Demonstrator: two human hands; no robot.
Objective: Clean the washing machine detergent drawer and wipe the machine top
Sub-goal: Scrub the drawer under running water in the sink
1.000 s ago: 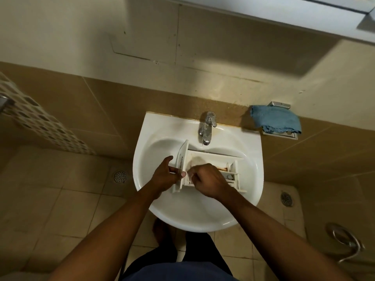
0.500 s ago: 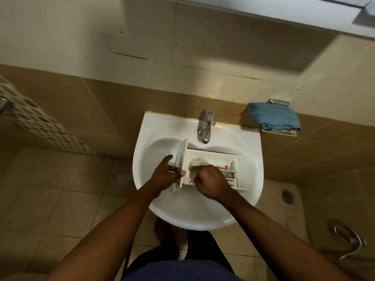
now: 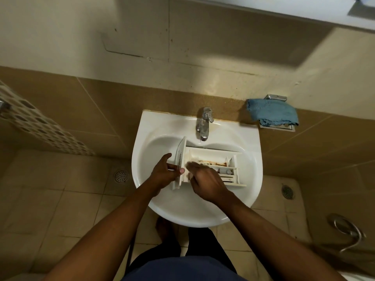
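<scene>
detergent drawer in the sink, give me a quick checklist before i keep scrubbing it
1. Drawer held steady: ok. The left hand grips the front panel of the detergent drawer.
2. Drawer over the basin: ok. It sits inside the sink.
3. Scrubbing hand in place: ok. The right hand is in the drawer's near compartment; whether it holds a brush or sponge, cannot tell.
4. Grime gone: not ok. A brown stain line runs along the middle divider.
5. Water running from the tap: cannot tell.
6. Cloth ready for the machine top: ok. The blue cloth lies on the wall holder, right of the sink.
</scene>
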